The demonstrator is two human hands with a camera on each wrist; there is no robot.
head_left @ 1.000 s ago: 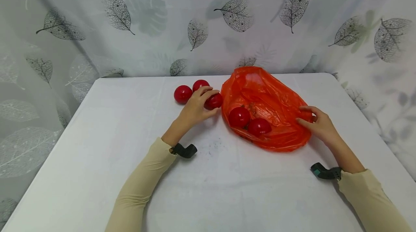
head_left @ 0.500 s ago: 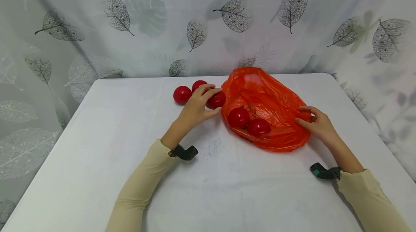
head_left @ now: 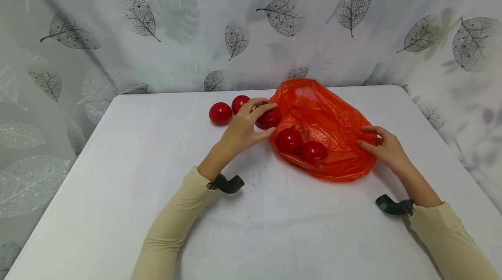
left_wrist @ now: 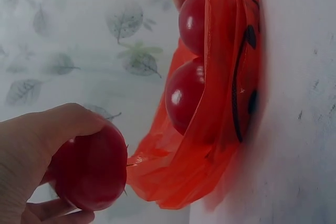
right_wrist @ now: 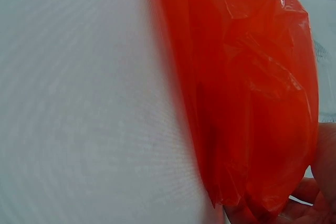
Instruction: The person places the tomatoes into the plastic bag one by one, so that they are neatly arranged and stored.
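"Tomato [head_left: 270, 117] first: how does it lie to the fingers?"

"Within them. The left hand [head_left: 241, 131] grips it, thumb on the near side and fingers over the far side, by the left edge of the red bag [head_left: 337, 123]."

"Which relation matters most?"

"I judge it's the bag's mouth, just to the right of those left fingers. That hand is the nearer one; the right hand [head_left: 386, 149] is well apart from the tomato, pinching the bag's opposite edge between thumb and fingers. Whether the held tomato touches the bag, I cannot tell."

"And its long axis?"

"None clear; it looks nearly round. In the left wrist view its stem end points out of the grip, towards the bag."

"The others?"

"One bagged tomato [head_left: 288, 140] and a second bagged tomato [head_left: 313, 152] lie between the two hands' fingers. One loose tomato [head_left: 220, 113] rests on the surface [head_left: 290, 223] to the left of the left fingers; another loose tomato [head_left: 240, 102] is just beyond them, partly hidden."
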